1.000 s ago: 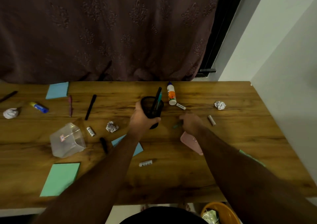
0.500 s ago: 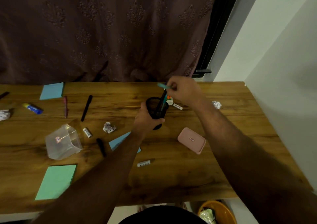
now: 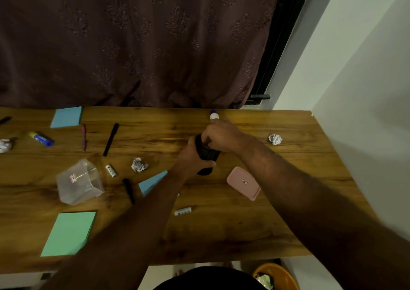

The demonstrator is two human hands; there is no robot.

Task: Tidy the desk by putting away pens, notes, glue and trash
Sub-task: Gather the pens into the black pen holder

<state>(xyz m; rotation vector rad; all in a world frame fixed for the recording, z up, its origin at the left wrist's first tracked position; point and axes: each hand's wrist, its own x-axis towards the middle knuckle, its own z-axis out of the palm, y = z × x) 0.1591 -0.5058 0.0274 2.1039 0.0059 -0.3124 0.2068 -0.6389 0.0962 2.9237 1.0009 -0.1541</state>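
Note:
My left hand [image 3: 194, 157] grips the side of the black pen holder [image 3: 207, 154], tilted a little above the wooden desk [image 3: 221, 234]. My right hand [image 3: 221, 134] sits curled on the holder's mouth and hides the pens, including the teal pen it carried. On the desk lie a black pen [image 3: 111, 139], a red pen [image 3: 83, 137], a black marker [image 3: 128, 190], a blue glue stick [image 3: 41, 138], and a white glue bottle [image 3: 214, 115] behind my right hand. Crumpled paper balls lie at the right [image 3: 275, 138], centre [image 3: 139, 164] and far left [image 3: 4, 145].
Blue notes [image 3: 66, 117] lie at the back left, green notes [image 3: 69, 233] at the front left. A clear container [image 3: 78, 182] lies on its side. A pink case [image 3: 244, 183] sits right of the holder. An orange bin [image 3: 275, 276] stands below the desk's front edge.
My right hand picked the teal pen off the desk, lifted it above the holder, then dropped onto the holder's mouth. My left hand kept hold of the holder.

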